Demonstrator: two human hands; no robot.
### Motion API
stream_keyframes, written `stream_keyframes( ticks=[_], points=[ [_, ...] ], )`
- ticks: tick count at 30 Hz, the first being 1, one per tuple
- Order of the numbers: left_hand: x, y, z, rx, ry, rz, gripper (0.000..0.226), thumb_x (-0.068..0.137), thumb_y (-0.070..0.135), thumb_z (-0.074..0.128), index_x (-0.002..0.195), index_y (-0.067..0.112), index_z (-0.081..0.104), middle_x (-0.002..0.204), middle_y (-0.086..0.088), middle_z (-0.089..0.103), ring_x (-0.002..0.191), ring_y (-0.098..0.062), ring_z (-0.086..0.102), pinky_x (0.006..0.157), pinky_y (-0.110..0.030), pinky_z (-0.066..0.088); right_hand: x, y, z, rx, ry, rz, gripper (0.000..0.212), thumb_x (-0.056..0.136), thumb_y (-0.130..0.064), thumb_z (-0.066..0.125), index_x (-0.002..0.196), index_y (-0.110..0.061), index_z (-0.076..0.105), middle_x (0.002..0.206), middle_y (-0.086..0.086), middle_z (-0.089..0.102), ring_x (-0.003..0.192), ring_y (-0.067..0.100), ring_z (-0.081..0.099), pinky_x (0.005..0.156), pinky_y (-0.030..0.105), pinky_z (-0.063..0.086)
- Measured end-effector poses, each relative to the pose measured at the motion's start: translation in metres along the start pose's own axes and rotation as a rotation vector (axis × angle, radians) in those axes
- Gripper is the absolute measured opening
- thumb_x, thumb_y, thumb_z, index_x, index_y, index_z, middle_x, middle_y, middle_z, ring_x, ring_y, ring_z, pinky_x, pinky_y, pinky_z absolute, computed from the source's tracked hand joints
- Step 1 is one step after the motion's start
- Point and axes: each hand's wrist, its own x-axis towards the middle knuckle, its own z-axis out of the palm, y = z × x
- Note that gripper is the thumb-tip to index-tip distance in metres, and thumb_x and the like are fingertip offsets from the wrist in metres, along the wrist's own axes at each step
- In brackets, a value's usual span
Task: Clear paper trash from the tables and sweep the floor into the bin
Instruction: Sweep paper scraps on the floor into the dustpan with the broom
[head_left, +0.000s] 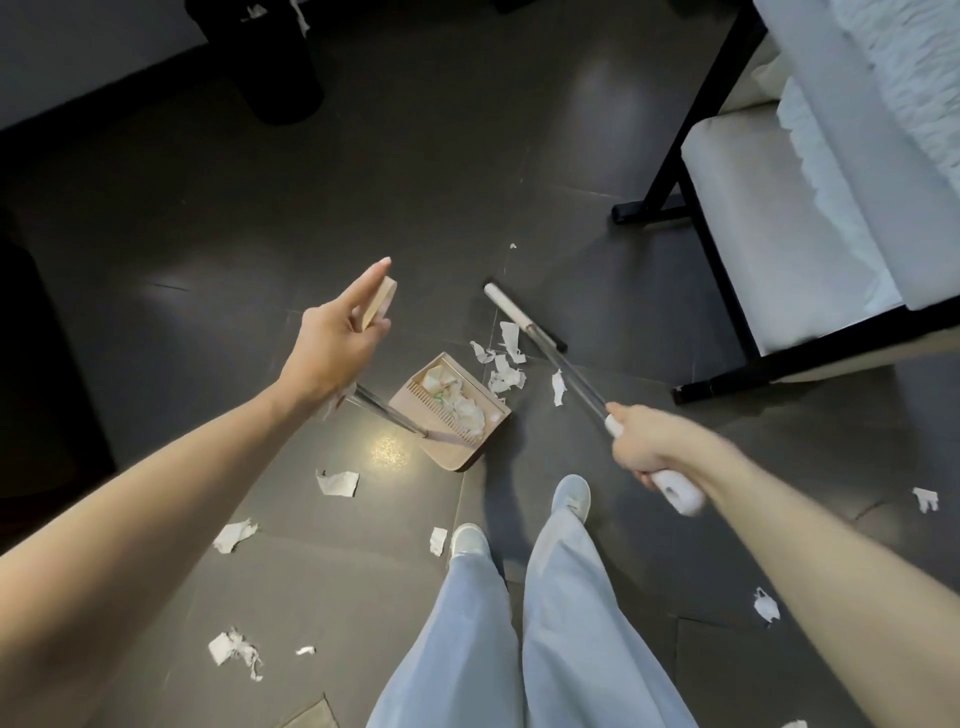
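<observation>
Holds the dustpan (413, 400) by its beige grip in the left hand (332, 343), forefinger straight, other fingers curled round it. Grips the broom (508, 305) by its white handle in the closed right hand (652, 447), right of the dustpan. Paper scraps (503, 366) heaped just beyond the dustpan, against the broom head; more paper inside it, loose bits on the floor (571, 156) nearer. Dark bin (280, 67) far beyond the dustpan.

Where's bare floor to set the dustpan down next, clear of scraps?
Bare floor: the wide stretch between the bin and the dustpan, and the strip between the broom head and the chair legs. Crowded: paper scraps heaped between dustpan and broom, more scattered left of the shoes.
</observation>
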Motion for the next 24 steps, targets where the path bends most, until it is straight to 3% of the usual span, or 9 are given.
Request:
stream_keyframes(
  ticks=[2, 4, 10, 13, 20, 24],
  points=[
    [0.007, 0.002, 0.001, 0.009, 0.002, 0.003, 0.06, 0.094, 0.015, 0.057, 0.138, 0.051, 0.038, 0.129, -0.005, 0.058, 0.06, 0.003, 0.059, 0.054, -0.006, 0.043, -0.006, -0.006, 0.016, -0.071, -0.055, -0.027, 0.07, 0.081, -0.005, 0.038, 0.148, -0.021, 0.026, 0.09, 0.002, 0.063, 0.069, 0.021, 0.056, 0.058, 0.027, 0.047],
    [0.011, 0.004, 0.003, 0.013, 0.0, 0.005, 0.06, 0.094, 0.015, 0.057, 0.139, 0.049, 0.039, 0.127, -0.001, 0.057, 0.056, -0.004, 0.056, 0.054, -0.007, 0.044, -0.018, -0.003, 0.023, 0.008, -0.155, -0.053, 0.075, 0.084, -0.005, 0.038, 0.152, -0.028, 0.016, 0.074, -0.005, 0.051, 0.056, 0.014, 0.05, 0.048, 0.024, 0.042],
    [0.009, 0.013, 0.01, -0.013, -0.034, 0.004, 0.059, 0.095, 0.016, 0.056, 0.137, 0.053, 0.038, 0.124, 0.002, 0.056, 0.045, -0.003, 0.05, 0.051, -0.019, 0.052, -0.048, 0.036, 0.001, 0.518, -0.209, 0.06, 0.079, 0.084, 0.005, 0.047, 0.145, -0.044, 0.032, 0.049, 0.001, 0.048, 0.035, 0.009, 0.037, 0.037, 0.018, 0.034],
    [0.002, 0.015, 0.013, -0.044, -0.063, -0.003, 0.06, 0.095, 0.014, 0.056, 0.136, 0.054, 0.038, 0.129, 0.001, 0.054, 0.044, -0.005, 0.053, 0.045, -0.018, 0.05, -0.064, 0.051, 0.002, 0.565, -0.171, 0.074, 0.079, 0.084, 0.004, 0.048, 0.144, -0.046, 0.033, 0.044, -0.001, 0.049, 0.033, 0.009, 0.039, 0.037, 0.017, 0.036],
    [-0.016, 0.034, 0.041, -0.055, -0.171, 0.052, 0.059, 0.095, 0.011, 0.055, 0.141, 0.045, 0.038, 0.126, 0.005, 0.055, 0.05, 0.0, 0.056, 0.045, -0.018, 0.048, -0.075, 0.078, 0.038, 0.63, -0.013, 0.154, 0.078, 0.084, 0.001, 0.044, 0.149, -0.041, 0.026, 0.059, 0.006, 0.052, 0.042, 0.013, 0.041, 0.041, 0.02, 0.039],
    [-0.014, 0.046, 0.063, -0.009, -0.209, 0.083, 0.06, 0.096, 0.011, 0.054, 0.142, 0.045, 0.037, 0.121, 0.008, 0.057, 0.046, -0.005, 0.049, 0.048, -0.024, 0.049, -0.067, 0.089, 0.049, 0.542, -0.008, 0.172, 0.08, 0.084, 0.001, 0.043, 0.152, -0.033, 0.018, 0.065, 0.007, 0.056, 0.055, 0.022, 0.049, 0.055, 0.03, 0.045]
  ],
)
